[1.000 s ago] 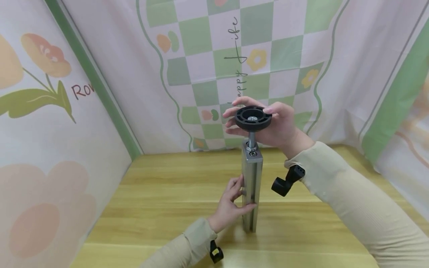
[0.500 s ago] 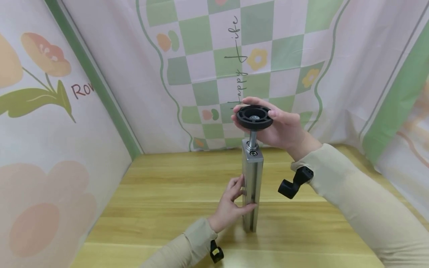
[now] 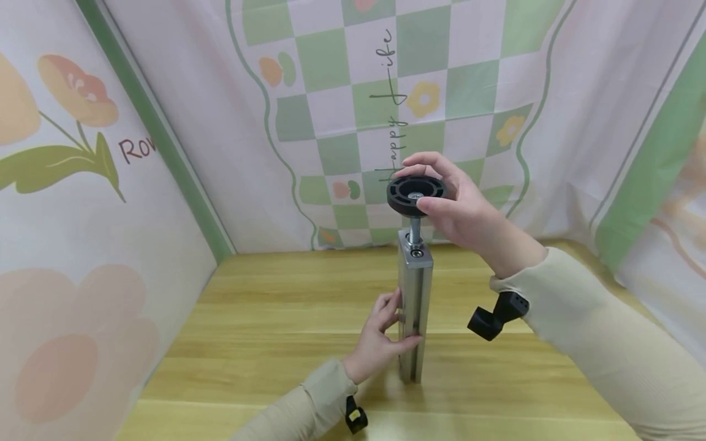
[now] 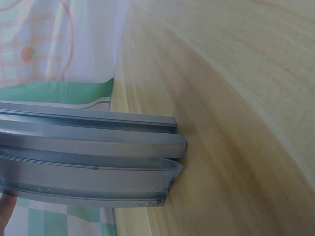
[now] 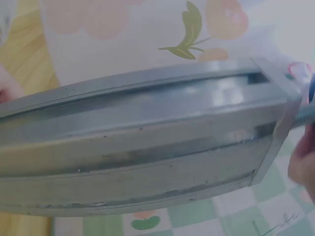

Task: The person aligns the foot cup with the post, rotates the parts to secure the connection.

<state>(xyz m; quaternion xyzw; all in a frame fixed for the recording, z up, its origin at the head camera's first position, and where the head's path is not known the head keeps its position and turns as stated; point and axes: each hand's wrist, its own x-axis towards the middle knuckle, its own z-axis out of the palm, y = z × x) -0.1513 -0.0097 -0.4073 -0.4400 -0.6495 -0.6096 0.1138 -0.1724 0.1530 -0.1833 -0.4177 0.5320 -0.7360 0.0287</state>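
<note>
In the head view an aluminium profile [image 3: 415, 300] stands upright on the wooden table. My left hand [image 3: 377, 346] grips its lower part, thumb across the near face and fingers along the left side. A threaded rod [image 3: 415, 231] rises from the end plate [image 3: 417, 260] and carries a black round levelling foot [image 3: 397, 201]. My right hand [image 3: 469, 214] holds this foot by its rim, thumb on the near right edge and fingers round the far side. The left wrist view shows the profile's lower end [image 4: 98, 142] against the table; a fingertip [image 4: 6, 211] touches it.
Patterned curtains [image 3: 320, 110] hang behind the wooden table [image 3: 248, 331], with another printed panel [image 3: 72, 245] along its left side. Each sleeve bears a black camera mount, the right one [image 3: 496, 315] hanging near the profile.
My right thumb has moved from the foot's right rim to its near side, and the right wrist has shifted right and down. My left hand and the profile have stayed put.
</note>
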